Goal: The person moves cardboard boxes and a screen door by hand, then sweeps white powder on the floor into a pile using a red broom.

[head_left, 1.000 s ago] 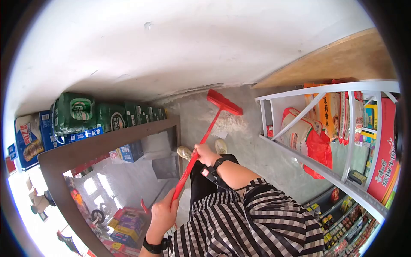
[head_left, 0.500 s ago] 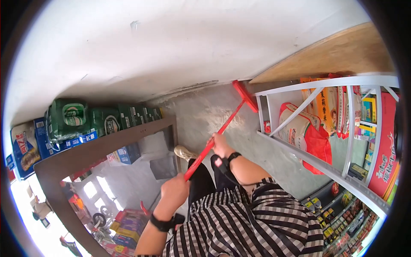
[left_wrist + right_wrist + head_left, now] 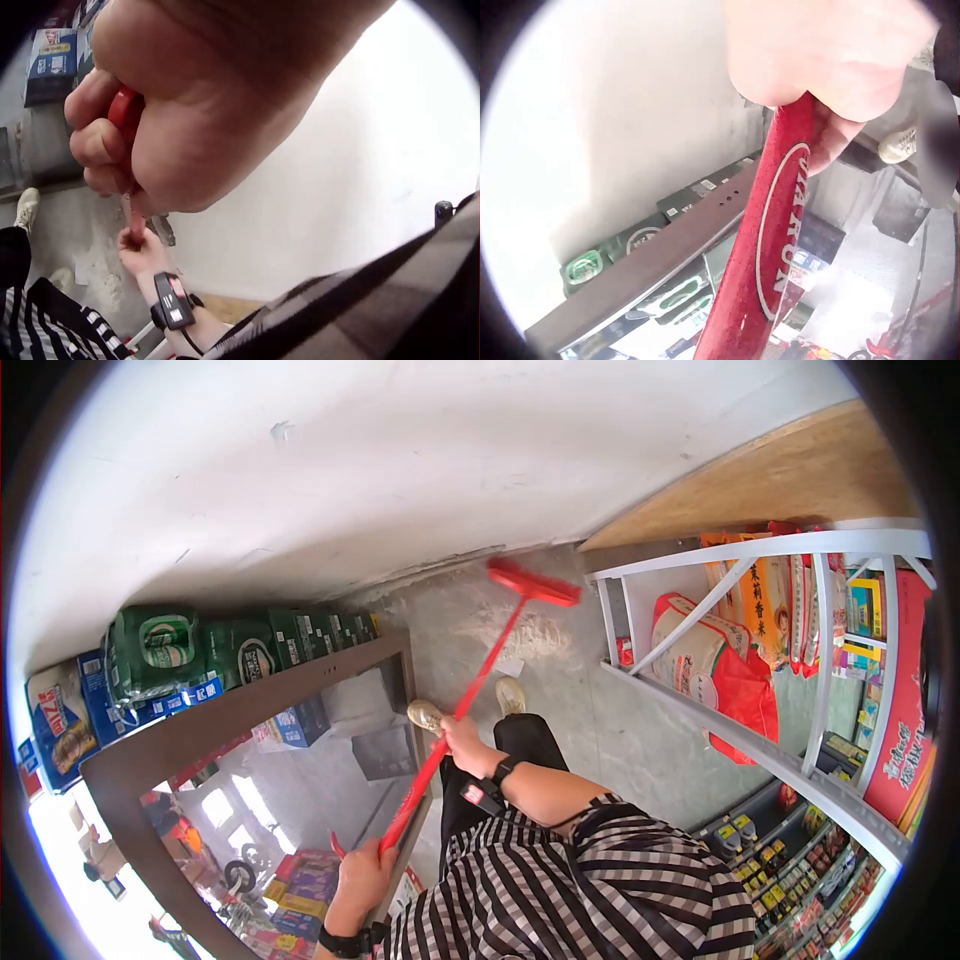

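A long red broom (image 3: pixel 420 788) slants from my lower left toward the wall, its wide red head (image 3: pixel 535 582) over the floor near a pale, dusty patch (image 3: pixel 520 638). My left hand (image 3: pixel 365 875) grips the handle's top end; in the left wrist view its curled fingers (image 3: pixel 101 142) wrap round the red end. Farther down the shaft, my right hand (image 3: pixel 467 745) holds the handle. White lettering on the red handle (image 3: pixel 761 247) shows in the right wrist view, below that hand. A small white scrap (image 3: pixel 510 667) lies on the floor near my shoe.
At left stands a brown-framed glass counter (image 3: pixel 240 710), with green drink packs (image 3: pixel 160 645) behind it. On the right, a white metal shelf (image 3: pixel 720 710) holds rice bags (image 3: pixel 710 665). A white wall (image 3: pixel 420 450) and a wooden board (image 3: pixel 780 480) bound the far side.
The broom head swung right to the shelf's corner, then back left to the middle of the floor. Both hands moved right with the handle, then back to the left.
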Motion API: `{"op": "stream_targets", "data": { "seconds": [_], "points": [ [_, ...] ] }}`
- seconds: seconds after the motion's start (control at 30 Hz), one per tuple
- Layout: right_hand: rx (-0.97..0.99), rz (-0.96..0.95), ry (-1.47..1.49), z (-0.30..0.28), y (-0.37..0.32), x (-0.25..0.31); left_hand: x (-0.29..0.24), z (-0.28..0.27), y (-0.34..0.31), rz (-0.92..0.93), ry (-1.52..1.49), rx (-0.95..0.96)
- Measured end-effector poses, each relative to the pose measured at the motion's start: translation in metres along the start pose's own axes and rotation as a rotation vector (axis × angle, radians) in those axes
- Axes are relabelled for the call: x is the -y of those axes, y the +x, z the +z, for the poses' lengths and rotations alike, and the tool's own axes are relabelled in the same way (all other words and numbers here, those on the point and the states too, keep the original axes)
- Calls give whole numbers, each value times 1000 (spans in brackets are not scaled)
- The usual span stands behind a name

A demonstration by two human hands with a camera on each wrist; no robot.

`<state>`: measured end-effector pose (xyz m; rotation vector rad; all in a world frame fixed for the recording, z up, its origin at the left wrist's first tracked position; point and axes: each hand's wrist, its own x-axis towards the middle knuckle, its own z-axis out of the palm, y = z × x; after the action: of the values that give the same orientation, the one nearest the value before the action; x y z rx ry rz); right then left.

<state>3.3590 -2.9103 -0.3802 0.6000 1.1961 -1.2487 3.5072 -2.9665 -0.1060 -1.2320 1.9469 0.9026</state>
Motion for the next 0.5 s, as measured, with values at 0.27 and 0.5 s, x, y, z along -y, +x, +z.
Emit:
{"op": "stream_targets", "data": {
  "seconds": [0.27,0.5],
  "points": [
    [-139,-97,80,-46,95,50,-21,-5,129,186,190,-67],
    [-20,-218,77,5,149,7,43,-6,158,66,21,-68]
  ]
}}
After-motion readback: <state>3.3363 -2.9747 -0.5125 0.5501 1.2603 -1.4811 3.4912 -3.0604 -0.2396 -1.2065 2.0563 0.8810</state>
